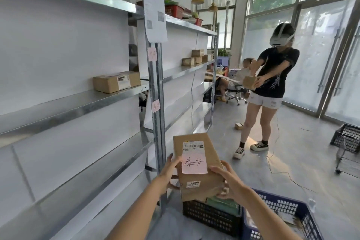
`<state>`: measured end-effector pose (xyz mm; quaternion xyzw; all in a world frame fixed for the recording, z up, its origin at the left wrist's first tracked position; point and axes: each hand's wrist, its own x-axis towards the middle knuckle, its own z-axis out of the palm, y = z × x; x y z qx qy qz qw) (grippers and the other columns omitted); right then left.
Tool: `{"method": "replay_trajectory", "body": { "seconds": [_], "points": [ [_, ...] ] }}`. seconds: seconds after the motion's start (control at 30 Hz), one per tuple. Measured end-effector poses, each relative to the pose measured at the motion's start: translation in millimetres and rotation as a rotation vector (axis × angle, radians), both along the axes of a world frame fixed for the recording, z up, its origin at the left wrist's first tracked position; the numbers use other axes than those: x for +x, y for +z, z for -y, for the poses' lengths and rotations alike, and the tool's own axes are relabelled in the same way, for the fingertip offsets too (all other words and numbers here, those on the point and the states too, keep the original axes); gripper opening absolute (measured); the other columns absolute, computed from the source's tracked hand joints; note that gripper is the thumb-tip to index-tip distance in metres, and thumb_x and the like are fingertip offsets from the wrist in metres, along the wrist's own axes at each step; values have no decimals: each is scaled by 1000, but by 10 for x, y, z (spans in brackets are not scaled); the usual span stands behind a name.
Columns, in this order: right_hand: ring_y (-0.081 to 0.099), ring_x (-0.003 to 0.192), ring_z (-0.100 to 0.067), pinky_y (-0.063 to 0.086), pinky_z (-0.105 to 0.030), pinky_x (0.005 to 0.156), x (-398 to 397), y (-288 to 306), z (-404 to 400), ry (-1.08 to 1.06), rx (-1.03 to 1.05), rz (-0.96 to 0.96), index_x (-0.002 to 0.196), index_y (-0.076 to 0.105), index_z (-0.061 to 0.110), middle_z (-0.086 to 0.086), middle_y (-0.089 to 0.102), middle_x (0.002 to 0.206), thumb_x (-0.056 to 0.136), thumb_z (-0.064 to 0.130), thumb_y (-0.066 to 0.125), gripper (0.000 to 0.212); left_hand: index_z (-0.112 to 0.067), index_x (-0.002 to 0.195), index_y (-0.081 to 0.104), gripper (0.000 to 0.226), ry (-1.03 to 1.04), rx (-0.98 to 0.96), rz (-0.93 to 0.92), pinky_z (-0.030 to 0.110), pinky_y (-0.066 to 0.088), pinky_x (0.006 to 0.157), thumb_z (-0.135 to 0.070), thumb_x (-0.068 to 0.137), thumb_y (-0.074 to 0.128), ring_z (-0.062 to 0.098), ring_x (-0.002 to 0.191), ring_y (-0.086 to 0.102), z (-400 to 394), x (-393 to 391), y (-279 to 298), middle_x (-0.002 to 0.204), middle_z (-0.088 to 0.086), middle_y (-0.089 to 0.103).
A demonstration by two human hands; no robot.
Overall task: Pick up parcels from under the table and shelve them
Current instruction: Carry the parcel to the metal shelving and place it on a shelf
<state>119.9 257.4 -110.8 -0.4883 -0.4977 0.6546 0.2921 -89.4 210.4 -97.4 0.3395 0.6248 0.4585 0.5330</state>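
I hold a brown cardboard parcel (202, 183) in front of me at waist height, with a white shipping label and a pink handwritten note on its top face. My left hand (167, 173) grips its left side and my right hand (230, 182) grips its right side. The metal shelving unit (155, 87) stands to my left; one brown box (116, 82) sits on its middle shelf. Pink tags are stuck on the upright post.
A black crate (210, 215) and a blue crate (282, 214) with parcels lie on the floor below my hands. Another person (270, 84) with a headset stands to the right holding a box. Several boxes (195, 57) sit on the far shelf. A wire cart (348, 142) stands at far right.
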Motion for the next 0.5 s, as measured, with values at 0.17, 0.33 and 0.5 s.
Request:
{"method": "replay_trajectory", "body": {
  "seconds": [0.17, 0.33, 0.5],
  "points": [
    [52, 110, -32, 50, -49, 85, -398, -87, -789, 167, -44, 30, 122, 45, 38, -7, 53, 118, 76, 37, 72, 53, -34, 134, 32, 61, 132, 11, 39, 48, 55, 72, -63, 83, 48, 31, 113, 51, -459, -436, -54, 129, 8, 53],
    [52, 111, -33, 49, -41, 70, -910, -126, -1496, 403, -72, 58, 119, 53, 38, -9, 55, 121, 56, 45, 82, 70, -26, 131, 37, 60, 336, -22, 34, 51, 56, 80, -63, 85, 47, 33, 119, 49, -818, -1001, -201, 130, 6, 51],
    [51, 116, -32, 50, -45, 85, -1466, -132, -2272, 560, -46, 100, 118, 56, 37, -9, 54, 124, 67, 46, 75, 55, -16, 127, 48, 64, 515, -66, 97, 42, 58, 69, -62, 82, 53, 33, 105, 58, -1160, -1456, -332, 117, 12, 56]
  ]
}}
